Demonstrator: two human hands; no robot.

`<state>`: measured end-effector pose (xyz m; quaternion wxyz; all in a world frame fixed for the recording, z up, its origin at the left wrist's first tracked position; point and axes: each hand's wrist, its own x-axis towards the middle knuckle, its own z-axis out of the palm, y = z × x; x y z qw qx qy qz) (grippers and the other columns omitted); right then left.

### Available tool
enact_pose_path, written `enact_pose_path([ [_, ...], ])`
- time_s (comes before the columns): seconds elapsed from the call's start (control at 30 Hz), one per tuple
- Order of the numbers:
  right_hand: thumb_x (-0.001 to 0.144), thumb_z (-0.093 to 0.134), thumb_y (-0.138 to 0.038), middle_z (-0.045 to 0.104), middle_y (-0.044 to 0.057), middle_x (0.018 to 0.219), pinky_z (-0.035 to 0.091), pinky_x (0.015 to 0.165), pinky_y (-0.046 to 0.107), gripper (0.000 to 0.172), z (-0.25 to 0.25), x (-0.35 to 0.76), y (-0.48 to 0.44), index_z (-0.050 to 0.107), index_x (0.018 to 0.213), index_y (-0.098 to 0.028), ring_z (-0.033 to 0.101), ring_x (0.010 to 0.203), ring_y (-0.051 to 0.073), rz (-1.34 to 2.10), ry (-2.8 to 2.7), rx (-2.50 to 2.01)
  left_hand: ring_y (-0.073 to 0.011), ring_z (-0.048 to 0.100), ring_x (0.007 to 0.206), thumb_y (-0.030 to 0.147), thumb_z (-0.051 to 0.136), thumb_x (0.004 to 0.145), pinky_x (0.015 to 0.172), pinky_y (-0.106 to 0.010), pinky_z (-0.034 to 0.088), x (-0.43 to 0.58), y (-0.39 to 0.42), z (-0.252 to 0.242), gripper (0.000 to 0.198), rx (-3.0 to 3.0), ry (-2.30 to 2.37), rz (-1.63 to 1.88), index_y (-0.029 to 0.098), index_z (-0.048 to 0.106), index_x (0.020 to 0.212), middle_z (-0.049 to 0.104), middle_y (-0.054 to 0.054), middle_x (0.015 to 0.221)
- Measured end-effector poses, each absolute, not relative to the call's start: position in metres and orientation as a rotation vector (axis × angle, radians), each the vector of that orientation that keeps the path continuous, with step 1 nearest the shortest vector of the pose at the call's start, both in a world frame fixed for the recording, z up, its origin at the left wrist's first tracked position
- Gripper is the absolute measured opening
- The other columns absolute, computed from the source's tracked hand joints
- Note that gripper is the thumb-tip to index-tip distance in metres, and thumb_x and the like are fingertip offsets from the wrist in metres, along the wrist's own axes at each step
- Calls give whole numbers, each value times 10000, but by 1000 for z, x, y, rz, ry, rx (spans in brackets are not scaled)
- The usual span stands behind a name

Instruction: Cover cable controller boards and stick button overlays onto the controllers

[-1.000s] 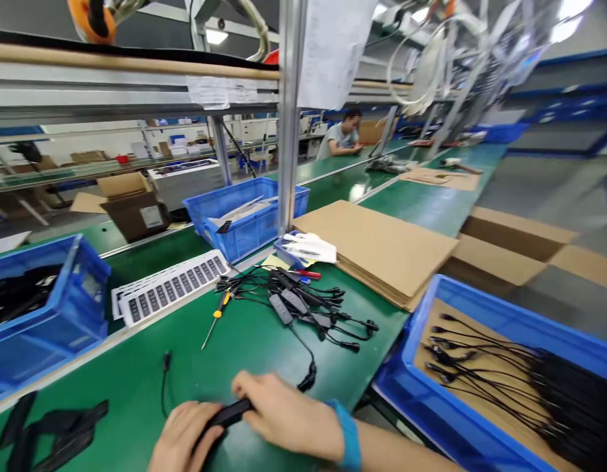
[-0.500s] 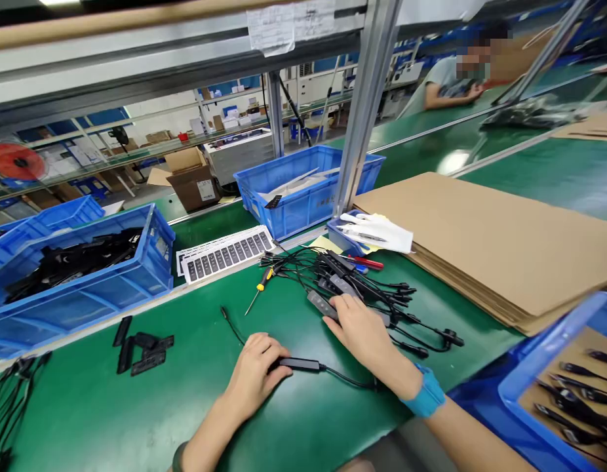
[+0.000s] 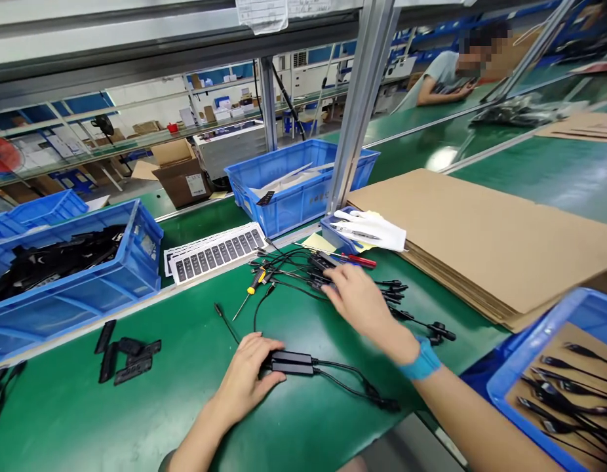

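My left hand is closed around two black cables with slim inline boxes, lying side by side just above the green bench. Their leads run right to dark connectors, while thin ends stick out behind the hand. My right hand reaches into a pile of similar black cables, its thumb and fingers bent around a black inline box; the fingers hide part of the grip. Left of the pile lies a yellow-and-black screwdriver. Several loose black casing pieces rest on the left of the bench.
Blue bins hold black parts at left and white strips at the back. Label sheets lie between them. Stacked cardboard and a blue bin of cables are at right. A metal post rises behind; a person sits beyond.
A second cable box is now beside the first in my left hand. My right hand has shifted to another box higher in the pile. The view has turned slightly right.
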<state>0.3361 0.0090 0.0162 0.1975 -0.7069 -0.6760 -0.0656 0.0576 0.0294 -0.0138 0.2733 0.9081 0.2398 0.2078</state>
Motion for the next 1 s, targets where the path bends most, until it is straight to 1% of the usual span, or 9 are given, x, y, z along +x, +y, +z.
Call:
enact_pose_path([
  [0.07,926,579,-314,629,211,1020,466,770,420,289,16,352,32,625,1078,-72,577,959,342,-373,-1827,-2221,-211,647,1005,317,667,882,1069,-483,420,57,29,-15,329,2434,623,561,231,560,1181,689,-57,1074],
  [0.13,912,599,-309,639,204,963,462,751,411,281,17,359,46,628,1032,-57,592,918,341,-400,-1865,-2305,-224,617,1067,296,674,874,1051,-465,432,56,27,-16,308,2423,631,572,227,588,1162,664,-75,1115],
  [0.27,940,526,-235,638,166,948,467,699,362,232,20,351,41,607,1079,-67,625,841,290,-387,-1920,-2245,-274,503,1222,244,718,824,1000,-439,465,53,25,-18,321,2413,713,606,232,637,1134,565,-110,1223],
  [0.33,946,502,-216,623,149,1017,465,620,324,249,18,339,27,578,1154,-103,636,800,255,-357,-1948,-2149,-273,505,1192,248,728,814,987,-441,465,52,25,-17,320,2407,716,601,235,646,1123,564,-103,1183],
  [0.4,931,501,-160,613,122,1064,483,600,304,265,12,326,10,562,1188,-148,648,793,227,-230,-2037,-1983,-260,528,1124,272,724,821,974,-443,461,51,25,-16,316,2410,700,586,231,644,1124,585,-90,1118],
  [0.53,912,563,-144,612,101,1120,545,808,346,266,-5,304,-18,576,1172,-194,641,963,234,203,-2187,-1627,-246,543,1046,291,696,847,948,-447,457,51,25,-12,303,2460,693,555,218,636,1135,603,-81,1066],
  [0.67,937,567,-216,592,108,1235,509,955,416,224,-9,299,-33,596,1158,-228,579,1134,255,445,-2103,-1512,-273,515,1138,245,679,840,989,-470,444,51,24,-10,299,2509,684,571,206,630,1132,577,-108,1161],
  [0.87,905,590,-232,586,132,1223,491,976,452,385,-9,299,-30,537,1284,-188,567,1143,270,557,-1924,-1662,-289,528,1172,266,636,864,993,-503,468,50,24,-8,267,2562,668,572,215,629,1126,580,-126,1185],
  [1.0,837,630,-131,618,100,1075,517,908,435,400,-13,289,-27,582,1230,-187,606,1022,256,564,-1905,-1699,-328,415,1356,261,635,862,1083,-564,402,51,24,-8,255,2602,642,552,203,619,1109,511,-165,1383],
])
